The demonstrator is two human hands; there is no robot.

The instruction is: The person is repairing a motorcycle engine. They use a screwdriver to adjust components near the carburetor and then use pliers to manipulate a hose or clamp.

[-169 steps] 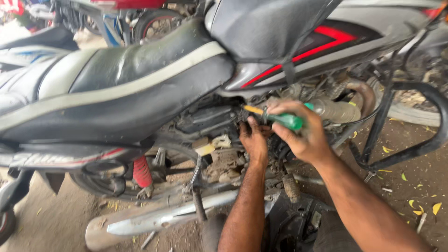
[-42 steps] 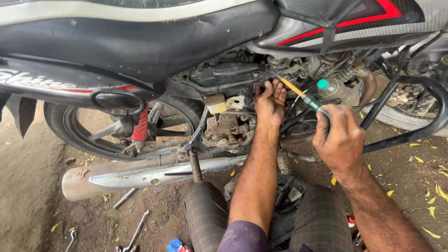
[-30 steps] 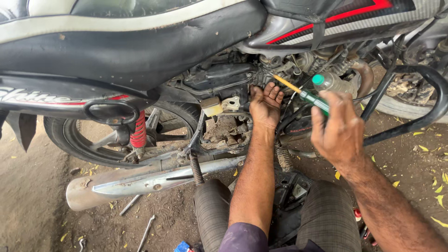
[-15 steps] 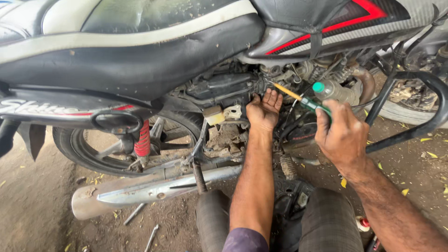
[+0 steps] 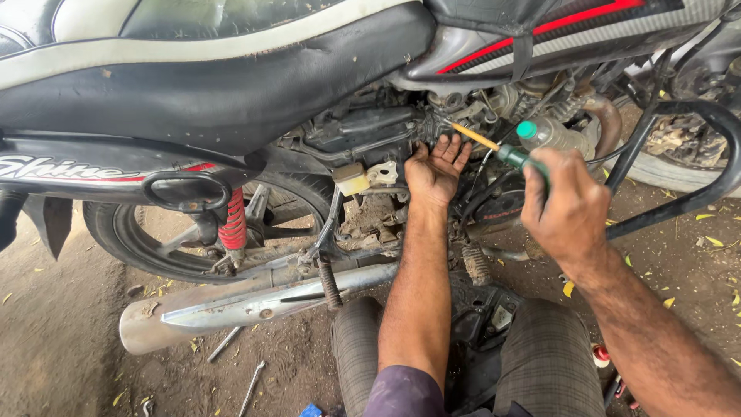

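Green screwdriver (image 5: 515,154) in right hand (image 5: 567,208), left hand (image 5: 436,168) on motorcycle engine (image 5: 370,139).

Both forearms are bare from wrist to elbow, with no watch, ring or glove on the left hand (image 5: 434,171) or the right hand (image 5: 567,212). A dark purple sleeve (image 5: 401,394) covers the left upper arm and ends just above the elbow. The legs are in grey trousers (image 5: 548,363) with a fine check pattern, the cloth pulled taut over both bent knees. The fingers of the left hand look smudged with dirt.
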